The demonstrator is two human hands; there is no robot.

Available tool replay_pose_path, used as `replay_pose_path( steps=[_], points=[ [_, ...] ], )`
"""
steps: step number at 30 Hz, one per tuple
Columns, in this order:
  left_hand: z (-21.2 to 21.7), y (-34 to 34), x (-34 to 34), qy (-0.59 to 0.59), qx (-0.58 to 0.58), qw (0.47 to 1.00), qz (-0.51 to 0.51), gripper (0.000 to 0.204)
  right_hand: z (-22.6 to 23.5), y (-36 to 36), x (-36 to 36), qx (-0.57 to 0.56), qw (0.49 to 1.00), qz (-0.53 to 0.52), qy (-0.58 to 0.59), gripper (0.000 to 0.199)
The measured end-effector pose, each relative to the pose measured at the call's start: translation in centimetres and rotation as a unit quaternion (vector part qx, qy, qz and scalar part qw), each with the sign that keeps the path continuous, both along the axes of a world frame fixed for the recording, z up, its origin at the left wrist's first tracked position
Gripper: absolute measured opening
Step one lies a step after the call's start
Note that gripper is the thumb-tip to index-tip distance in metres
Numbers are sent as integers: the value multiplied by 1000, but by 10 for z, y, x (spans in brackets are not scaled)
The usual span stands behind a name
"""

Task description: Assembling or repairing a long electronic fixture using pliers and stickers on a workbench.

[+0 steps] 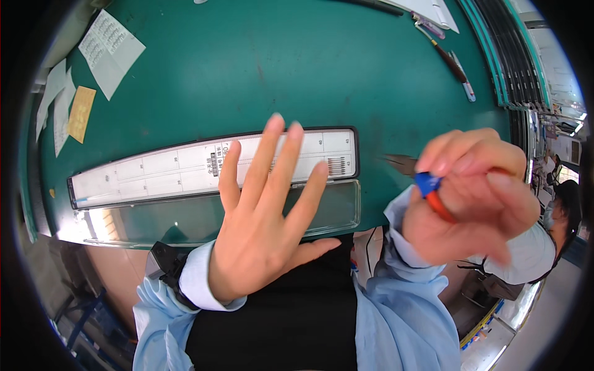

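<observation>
My left hand (pixel 260 232) has its fingers spread over a long, shallow case (pixel 355 151) with a dark rim; whether the fingertips touch it I cannot tell. Inside the case lies a white printed card (pixel 148 173) with ruled sections, and a row of thin dark pins (pixel 336 166) sits at its right end. A clear lid (pixel 337 210) lies open along the near side, partly under my left hand. Right of the case, my right hand (pixel 473 204), a little blurred, grips small pliers (pixel 427 181) with blue-and-orange handles. Their narrow dark tips point left, above the table.
A green mat (pixel 260 68) covers the table. White papers (pixel 114 52) and a yellow slip (pixel 81 115) lie at the left. A brown-handled tool (pixel 448 60) and a pen (pixel 463 77) lie far right, near stacked dark-and-green frames (pixel 510 55). Another person (pixel 526 250) sits at the right.
</observation>
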State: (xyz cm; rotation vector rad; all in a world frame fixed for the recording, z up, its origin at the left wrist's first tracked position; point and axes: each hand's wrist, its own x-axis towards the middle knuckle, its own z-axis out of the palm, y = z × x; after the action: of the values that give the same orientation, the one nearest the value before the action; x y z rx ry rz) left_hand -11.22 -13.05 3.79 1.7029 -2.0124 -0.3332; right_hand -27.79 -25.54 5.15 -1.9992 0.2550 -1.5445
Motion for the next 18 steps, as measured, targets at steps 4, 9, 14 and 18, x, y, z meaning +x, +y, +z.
replay_pose_path(
  steps=[4, 9, 14, 18],
  points=[
    [-2, 26, 16, 21, -69, 994, -87, 64, 7, -18, -38, -50, 911, -253, 322, 50],
    [-10, 29, 27, -62, -79, 984, -149, 33, -15, -32, -82, -95, 756, -333, 555, 66],
    [-2, 28, 24, -69, -54, 983, -164, 37, -17, -25, -98, -65, 827, -298, 472, 65],
    [8, 26, 20, -33, -60, 981, -182, 46, -18, -28, -166, -42, 808, -521, 270, 29]
  ],
)
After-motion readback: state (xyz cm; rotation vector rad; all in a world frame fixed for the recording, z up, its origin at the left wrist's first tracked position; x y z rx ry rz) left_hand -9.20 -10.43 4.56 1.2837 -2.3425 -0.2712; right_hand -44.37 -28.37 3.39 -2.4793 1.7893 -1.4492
